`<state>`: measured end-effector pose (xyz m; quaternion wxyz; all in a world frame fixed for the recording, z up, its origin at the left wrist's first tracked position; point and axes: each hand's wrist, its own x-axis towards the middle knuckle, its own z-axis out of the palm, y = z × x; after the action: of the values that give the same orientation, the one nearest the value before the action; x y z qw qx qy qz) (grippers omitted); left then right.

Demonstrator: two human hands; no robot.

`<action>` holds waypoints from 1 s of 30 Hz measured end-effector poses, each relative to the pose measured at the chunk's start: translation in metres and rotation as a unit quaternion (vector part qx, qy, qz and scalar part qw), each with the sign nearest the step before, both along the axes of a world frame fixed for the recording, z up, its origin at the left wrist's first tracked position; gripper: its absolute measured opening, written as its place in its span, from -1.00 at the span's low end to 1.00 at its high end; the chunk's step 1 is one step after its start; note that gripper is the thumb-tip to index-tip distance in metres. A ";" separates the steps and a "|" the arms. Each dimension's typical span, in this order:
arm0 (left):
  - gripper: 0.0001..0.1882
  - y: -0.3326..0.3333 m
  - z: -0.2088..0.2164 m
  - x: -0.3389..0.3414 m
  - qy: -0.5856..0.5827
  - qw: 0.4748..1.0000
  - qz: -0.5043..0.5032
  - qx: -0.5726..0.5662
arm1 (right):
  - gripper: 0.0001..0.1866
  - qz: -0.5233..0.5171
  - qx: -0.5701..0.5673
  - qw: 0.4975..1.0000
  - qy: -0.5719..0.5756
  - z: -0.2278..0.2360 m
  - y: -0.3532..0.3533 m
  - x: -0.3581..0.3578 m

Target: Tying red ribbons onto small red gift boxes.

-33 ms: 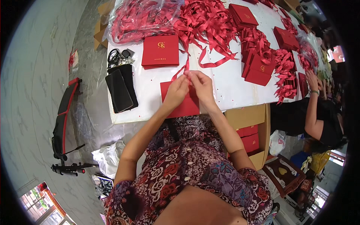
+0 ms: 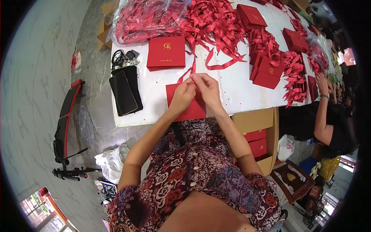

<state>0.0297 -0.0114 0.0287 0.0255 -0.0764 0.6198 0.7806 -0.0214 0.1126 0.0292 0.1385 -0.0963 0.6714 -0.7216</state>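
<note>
Left hand (image 2: 183,94) and right hand (image 2: 208,88), close together, both pinch a red ribbon (image 2: 193,66); it runs toward the far side; a red card (image 2: 195,111) lies beneath, at the near edge of the table (image 2: 155,99).

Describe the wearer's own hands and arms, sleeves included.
The left hand and right hand are bare, with no gloves. The forearms are uncovered, with nothing visible at the wrists. The short sleeves are dark, patterned with red, purple and pale flowers.
</note>
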 end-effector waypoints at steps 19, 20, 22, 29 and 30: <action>-0.59 -0.059 -0.014 0.035 0.129 0.810 0.072 -0.567 | -0.88 0.093 0.094 0.989 0.068 -0.005 -0.005 0.017; -0.59 -0.058 -0.015 0.035 0.129 0.810 0.072 -0.567 | -0.87 0.089 0.161 0.978 0.103 -0.010 -0.009 0.018; -0.60 -0.055 -0.014 0.034 0.154 0.810 0.088 -0.559 | -0.84 0.073 0.244 0.955 0.153 -0.015 -0.017 0.021; -0.74 -0.051 -0.008 0.030 0.174 0.812 0.090 -0.550 | -0.85 0.065 0.242 0.958 0.137 -0.017 -0.025 0.021; -0.77 -0.050 -0.007 0.028 0.177 0.814 0.094 -0.545 | -0.87 0.054 0.214 0.968 0.122 -0.017 -0.025 0.021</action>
<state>0.0581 -0.0614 0.0213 -0.2046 0.0039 0.9271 0.3141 -0.0004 0.0878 0.0124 0.1113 -0.1879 0.8158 -0.5355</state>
